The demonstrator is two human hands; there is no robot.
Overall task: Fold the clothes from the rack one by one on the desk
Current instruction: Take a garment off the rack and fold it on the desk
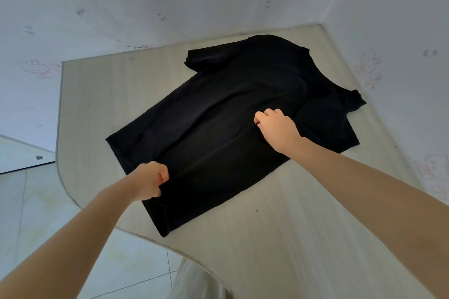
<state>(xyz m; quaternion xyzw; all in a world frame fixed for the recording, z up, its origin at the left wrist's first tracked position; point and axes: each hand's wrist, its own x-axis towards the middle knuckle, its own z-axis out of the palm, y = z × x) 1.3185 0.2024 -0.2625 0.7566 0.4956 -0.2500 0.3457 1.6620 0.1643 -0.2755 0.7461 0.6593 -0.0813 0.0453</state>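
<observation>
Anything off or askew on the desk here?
Only minor: the black shirt lies diagonal on the desk, its hem corner reaching the near-left edge. Both hands, left and right, pinch it. No damage visible.

A home room corner: pale wooden desk [102, 94] against cartoon-print wallpaper [121, 2], tiled floor [31, 206]

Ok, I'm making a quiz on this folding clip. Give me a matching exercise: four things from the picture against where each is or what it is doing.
Things:
1. left hand
2. right hand
3. black T-shirt
4. desk

States:
a. pinches the cloth near the shirt's middle
b. light wood-grain top, set in the wall corner
c. grips the shirt at its hem
d. lies spread out flat

Pairs: 1-c, 2-a, 3-d, 4-b
</observation>
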